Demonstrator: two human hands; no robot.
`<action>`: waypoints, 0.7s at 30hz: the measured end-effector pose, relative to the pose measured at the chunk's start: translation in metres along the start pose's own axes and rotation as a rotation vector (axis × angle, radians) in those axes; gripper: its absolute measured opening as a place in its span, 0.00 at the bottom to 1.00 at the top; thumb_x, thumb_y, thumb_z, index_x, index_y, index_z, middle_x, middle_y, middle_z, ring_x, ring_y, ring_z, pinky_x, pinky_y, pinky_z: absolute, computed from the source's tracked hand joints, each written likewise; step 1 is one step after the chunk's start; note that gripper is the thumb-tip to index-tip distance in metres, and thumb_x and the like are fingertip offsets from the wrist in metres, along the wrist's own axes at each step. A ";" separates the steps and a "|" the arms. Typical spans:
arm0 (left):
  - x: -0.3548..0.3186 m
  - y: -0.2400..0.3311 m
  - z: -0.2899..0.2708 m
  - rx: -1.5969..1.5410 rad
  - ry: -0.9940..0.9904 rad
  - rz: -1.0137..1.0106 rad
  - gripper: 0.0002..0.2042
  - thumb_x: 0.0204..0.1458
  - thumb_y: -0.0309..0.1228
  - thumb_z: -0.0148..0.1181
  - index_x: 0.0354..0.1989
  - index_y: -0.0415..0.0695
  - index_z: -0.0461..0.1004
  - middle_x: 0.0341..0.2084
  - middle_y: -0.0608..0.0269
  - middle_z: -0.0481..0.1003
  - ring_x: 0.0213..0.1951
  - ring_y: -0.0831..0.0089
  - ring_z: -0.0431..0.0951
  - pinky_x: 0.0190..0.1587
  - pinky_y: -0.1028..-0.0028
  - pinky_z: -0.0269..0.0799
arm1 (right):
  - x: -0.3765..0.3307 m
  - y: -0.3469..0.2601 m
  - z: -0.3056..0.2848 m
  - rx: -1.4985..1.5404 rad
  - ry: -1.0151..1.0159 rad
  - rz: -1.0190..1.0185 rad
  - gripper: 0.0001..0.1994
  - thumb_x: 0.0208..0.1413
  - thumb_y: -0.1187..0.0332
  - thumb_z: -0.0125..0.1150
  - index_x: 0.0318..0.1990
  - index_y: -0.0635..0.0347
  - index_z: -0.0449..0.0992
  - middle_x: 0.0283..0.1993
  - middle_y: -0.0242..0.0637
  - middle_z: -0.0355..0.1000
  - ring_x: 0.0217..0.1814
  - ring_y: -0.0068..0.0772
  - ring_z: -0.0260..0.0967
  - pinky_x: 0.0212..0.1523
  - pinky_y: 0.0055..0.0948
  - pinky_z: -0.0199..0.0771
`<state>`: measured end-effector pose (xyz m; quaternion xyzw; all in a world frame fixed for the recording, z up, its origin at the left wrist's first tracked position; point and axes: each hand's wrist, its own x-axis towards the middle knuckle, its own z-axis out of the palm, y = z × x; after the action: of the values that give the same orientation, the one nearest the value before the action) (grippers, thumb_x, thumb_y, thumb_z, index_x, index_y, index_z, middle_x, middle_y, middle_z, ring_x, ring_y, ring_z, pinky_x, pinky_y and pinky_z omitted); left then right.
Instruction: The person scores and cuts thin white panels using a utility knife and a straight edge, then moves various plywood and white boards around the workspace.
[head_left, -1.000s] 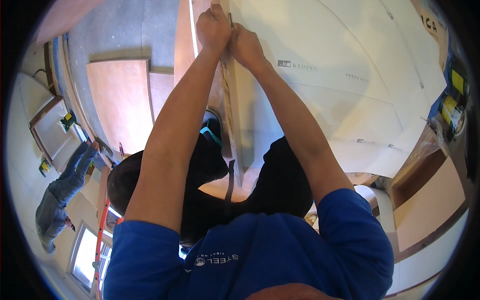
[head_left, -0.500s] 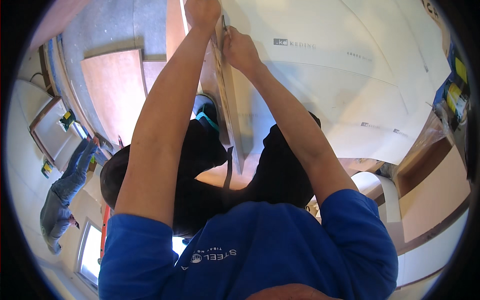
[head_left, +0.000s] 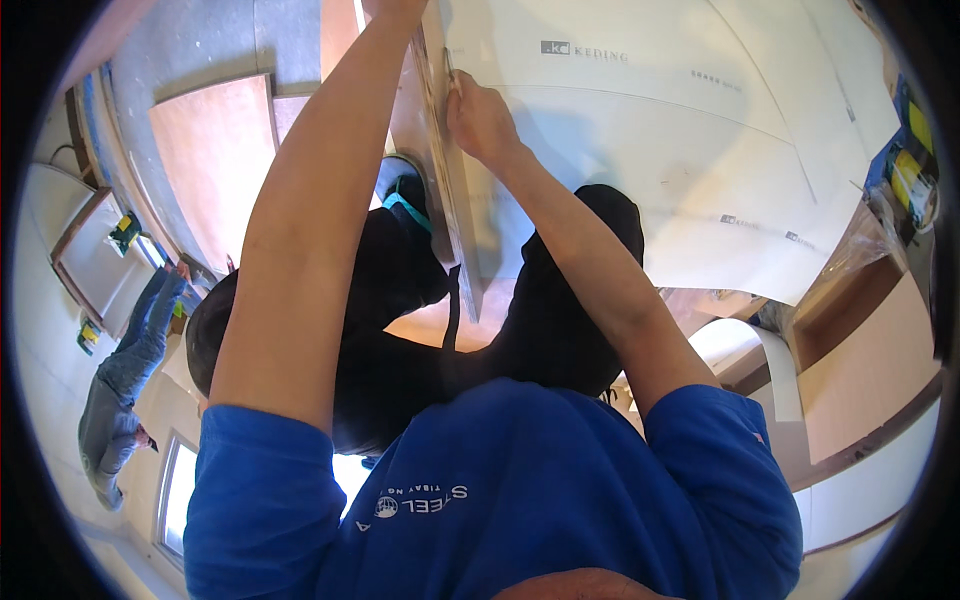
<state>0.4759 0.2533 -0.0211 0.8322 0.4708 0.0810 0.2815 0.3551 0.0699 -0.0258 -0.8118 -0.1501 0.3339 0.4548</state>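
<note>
Panel edge [head_left: 452, 190] runs under right hand [head_left: 480, 120], fingers closed on it.

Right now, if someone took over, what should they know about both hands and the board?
Left hand: at the top edge of the picture, on the upper end of the straightedge; grip mostly out of view.
Right hand: closed around a thin tool, pressed along the straightedge.
White board: lies flat under both, straightedge laid along it.
Done or left: no finished cut line can be made out.

top edge cuts off the left hand [head_left: 395, 8] gripping the board [head_left: 445, 170].
</note>
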 end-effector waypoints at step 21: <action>0.001 -0.028 0.023 0.261 -0.037 0.270 0.18 0.62 0.38 0.43 0.30 0.40 0.77 0.27 0.46 0.79 0.31 0.49 0.80 0.27 0.54 0.73 | -0.071 0.020 -0.004 -0.070 0.022 0.064 0.15 0.65 0.67 0.44 0.52 0.66 0.67 0.30 0.65 0.73 0.35 0.69 0.73 0.39 0.62 0.72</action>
<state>0.4653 0.2558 -0.0556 0.9187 0.3561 0.0410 0.1660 0.3046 0.0171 -0.0125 -0.8353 -0.1306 0.3341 0.4167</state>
